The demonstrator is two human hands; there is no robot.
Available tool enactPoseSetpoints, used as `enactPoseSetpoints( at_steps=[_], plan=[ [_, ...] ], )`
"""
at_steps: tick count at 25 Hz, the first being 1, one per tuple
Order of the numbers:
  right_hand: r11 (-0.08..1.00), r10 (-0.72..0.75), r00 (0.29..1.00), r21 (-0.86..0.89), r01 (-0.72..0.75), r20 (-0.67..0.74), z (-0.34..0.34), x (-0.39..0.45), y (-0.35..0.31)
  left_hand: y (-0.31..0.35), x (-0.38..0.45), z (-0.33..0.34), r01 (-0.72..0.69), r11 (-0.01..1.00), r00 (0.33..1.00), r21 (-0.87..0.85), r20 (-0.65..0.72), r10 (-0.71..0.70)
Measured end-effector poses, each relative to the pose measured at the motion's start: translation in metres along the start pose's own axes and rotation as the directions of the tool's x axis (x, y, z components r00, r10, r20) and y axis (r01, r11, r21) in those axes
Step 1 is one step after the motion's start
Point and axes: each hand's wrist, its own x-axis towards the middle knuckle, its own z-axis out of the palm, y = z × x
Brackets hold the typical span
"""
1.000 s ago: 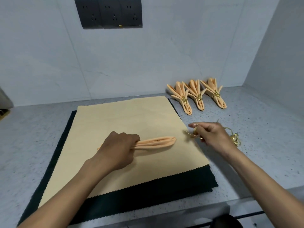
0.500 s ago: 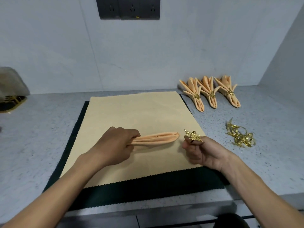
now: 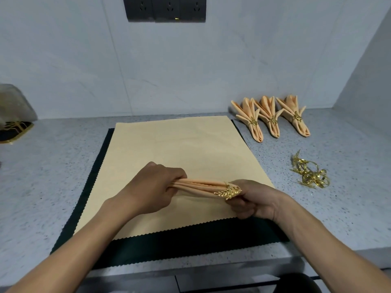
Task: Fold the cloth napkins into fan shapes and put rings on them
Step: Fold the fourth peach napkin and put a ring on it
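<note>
Pleated napkin — gripped at one end by left hand, gold ring at other end — held by right hand.

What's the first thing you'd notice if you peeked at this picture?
Right in the middle, a left hand grips a pleated peach napkin while the right hand holds a shiny gold leaf ring at its end, over a beige cloth. Far right near the wall, three finished fan napkins lie side by side with rings on. A small pile of spare gold rings glitters on the counter beside them.
</note>
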Motion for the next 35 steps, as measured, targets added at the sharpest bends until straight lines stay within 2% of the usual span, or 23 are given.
enactPoseSetpoints(
  at_steps=[2, 4, 8, 11, 18, 20, 23, 25, 27, 28, 31, 33, 35],
  plan=[
    [0.993, -0.022, 0.990, 0.112, 0.038, -0.141, 0.002, 0.003, 0.002, 0.000, -0.001, 0.000, 0.055, 0.998, 0.998, 0.005, 0.010, -0.055],
    [0.978, -0.024, 0.978, 0.198, 0.065, -0.206, 0.003, 0.004, 0.002, 0.000, -0.001, 0.001, 0.102, 0.995, 0.995, 0.001, 0.014, -0.102],
    [0.969, -0.089, 0.982, 0.212, 0.124, -0.164, 0.004, -0.005, 0.001, -0.001, 0.000, 0.003, 0.161, 0.987, 0.987, -0.009, 0.029, -0.160],
    [0.965, -0.227, 0.969, 0.111, 0.237, -0.100, 0.004, -0.013, 0.004, -0.001, 0.000, 0.002, 0.162, 0.987, 0.986, -0.005, 0.047, -0.161],
    [0.902, -0.392, 0.904, -0.265, 0.341, -0.170, 0.009, -0.018, -0.001, 0.004, 0.000, 0.002, 0.139, 0.990, 0.988, 0.037, 0.059, -0.141],
    [0.821, -0.447, 0.875, -0.475, 0.318, -0.187, 0.007, -0.016, 0.000, 0.004, -0.001, 0.002, 0.114, 0.991, 0.991, 0.067, 0.055, -0.118],
    [0.593, -0.569, 0.803, -0.764, 0.252, -0.177, 0.006, -0.012, 0.003, 0.007, -0.001, 0.000, 0.077, 0.991, 0.994, 0.105, 0.070, -0.085],
    [0.434, -0.639, 0.767, -0.852, 0.293, -0.061, 0.008, -0.011, 0.004, 0.009, -0.002, -0.001, 0.067, 0.992, 0.994, 0.106, 0.081, -0.075],
    [0.360, -0.629, 0.776, -0.873, 0.329, 0.033, 0.007, -0.011, 0.003, 0.009, -0.002, -0.002, 0.057, 0.991, 0.994, 0.125, 0.087, -0.068],
    [0.383, -0.592, 0.805, -0.865, 0.326, 0.041, 0.006, -0.011, 0.002, 0.009, -0.003, -0.003, 0.054, 0.988, 0.993, 0.145, 0.092, -0.068],
    [0.560, -0.431, 0.902, -0.782, 0.275, 0.009, 0.003, -0.009, -0.005, 0.015, -0.002, -0.004, 0.040, 0.977, 0.993, 0.208, 0.103, -0.062],
    [0.590, -0.421, 0.907, -0.764, 0.260, -0.016, 0.004, -0.005, -0.005, 0.021, -0.001, -0.005, 0.028, 0.974, 0.990, 0.224, 0.128, -0.058],
    [0.550, -0.509, 0.860, -0.783, 0.290, -0.039, 0.008, -0.006, -0.001, 0.024, -0.002, -0.005, 0.038, 0.980, 0.987, 0.197, 0.146, -0.067]
  ],
)
